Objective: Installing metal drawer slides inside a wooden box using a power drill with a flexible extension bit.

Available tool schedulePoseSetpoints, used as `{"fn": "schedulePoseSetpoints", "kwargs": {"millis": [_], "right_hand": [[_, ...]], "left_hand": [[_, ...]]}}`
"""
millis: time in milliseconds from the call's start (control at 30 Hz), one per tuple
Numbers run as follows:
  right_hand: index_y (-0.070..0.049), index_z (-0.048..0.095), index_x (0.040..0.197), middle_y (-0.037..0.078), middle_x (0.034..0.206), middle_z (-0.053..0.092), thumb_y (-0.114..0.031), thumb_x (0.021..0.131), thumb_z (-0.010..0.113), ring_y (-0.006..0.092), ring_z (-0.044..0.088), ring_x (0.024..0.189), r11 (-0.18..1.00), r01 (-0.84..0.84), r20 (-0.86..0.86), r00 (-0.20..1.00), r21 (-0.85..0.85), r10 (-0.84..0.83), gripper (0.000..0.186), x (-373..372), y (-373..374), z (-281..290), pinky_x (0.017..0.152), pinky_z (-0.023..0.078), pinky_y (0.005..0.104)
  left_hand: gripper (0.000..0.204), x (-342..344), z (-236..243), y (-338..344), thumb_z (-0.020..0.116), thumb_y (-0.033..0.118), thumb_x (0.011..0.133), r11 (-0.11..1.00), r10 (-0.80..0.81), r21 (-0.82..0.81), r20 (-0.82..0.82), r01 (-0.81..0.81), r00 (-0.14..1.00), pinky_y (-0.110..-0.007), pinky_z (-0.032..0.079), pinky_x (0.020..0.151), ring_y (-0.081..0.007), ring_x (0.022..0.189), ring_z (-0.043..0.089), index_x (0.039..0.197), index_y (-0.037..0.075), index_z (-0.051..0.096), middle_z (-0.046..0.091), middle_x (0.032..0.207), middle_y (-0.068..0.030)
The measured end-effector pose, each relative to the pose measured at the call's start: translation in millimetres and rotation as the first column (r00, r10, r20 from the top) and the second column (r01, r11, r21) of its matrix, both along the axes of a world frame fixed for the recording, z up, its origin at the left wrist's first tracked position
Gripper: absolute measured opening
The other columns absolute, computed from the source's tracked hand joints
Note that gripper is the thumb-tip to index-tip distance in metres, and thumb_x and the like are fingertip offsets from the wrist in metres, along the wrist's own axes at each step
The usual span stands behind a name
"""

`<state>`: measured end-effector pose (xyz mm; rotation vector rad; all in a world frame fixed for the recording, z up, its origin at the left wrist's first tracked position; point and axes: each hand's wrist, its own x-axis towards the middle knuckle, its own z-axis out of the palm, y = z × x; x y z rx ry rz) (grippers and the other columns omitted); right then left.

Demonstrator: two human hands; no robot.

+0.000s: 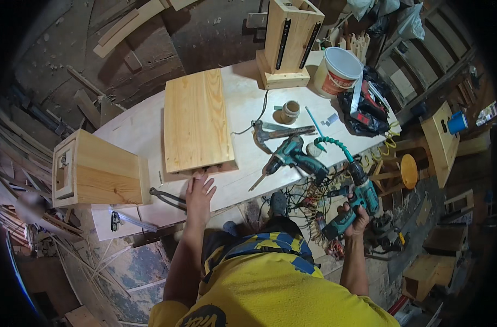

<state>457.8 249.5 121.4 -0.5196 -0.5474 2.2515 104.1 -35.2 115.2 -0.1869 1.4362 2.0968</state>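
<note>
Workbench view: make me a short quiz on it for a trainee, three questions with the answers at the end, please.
1. What does the right hand hold?
2. True or false: the hammer lies on the floor.
3. Which of these is nearest the left hand? A) the bucket; B) the pliers; C) the hammer.

Key:
1. A green drill.
2. False; it lies on the table.
3. B.
</note>
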Motion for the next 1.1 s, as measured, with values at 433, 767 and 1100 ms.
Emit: {"fn": "schedulePoseSetpoints", "kwargs": {"millis": [433,767,1100], "right_hand": [[-0.006,0.049,0.126,0.002,0.118,0.058,-0.023,0.088,0.055,0.0157,0.054,0.083,0.952,-0.254,-0.292,0.936,-0.173,0.197,0.042,-113,188,-93,0.08,0.042,0.0367],[-0.003,0.05,0.127,0.006,0.116,0.06,-0.021,0.086,0.061,0.0162,0.058,0.089,0.901,-0.362,-0.36,0.895,-0.238,0.264,0.046,-170,235,-110,0.082,0.043,0.0351],[0.005,0.044,0.13,0.02,0.119,0.057,-0.028,0.092,0.056,0.026,0.06,0.101,0.927,-0.311,0.099,0.936,-0.207,0.336,0.051,-161,269,-150,0.091,0.048,0.0414]], "left_hand": [[0.03,-22,-5,51,0.045,0.028,0.098,0.832,0.31,0.48,0.012,-0.277,0.951,-0.044,0.043,0.098,-0.0247,0.108,0.058,0.119,0.009,0.056,0.063,0.114,-0.0068],[0.034,-39,-56,53,0.043,0.024,0.096,0.921,0.376,0.225,-0.295,-0.318,0.879,-0.039,0.043,0.099,-0.0281,0.113,0.056,0.119,0.001,0.053,0.06,0.117,-0.0124],[0.057,-15,18,69,0.038,0.035,0.099,0.876,0.019,0.482,0.026,-0.029,0.999,-0.047,0.023,0.115,-0.0295,0.137,0.034,0.145,0.005,0.022,0.034,0.149,-0.0156]]}}
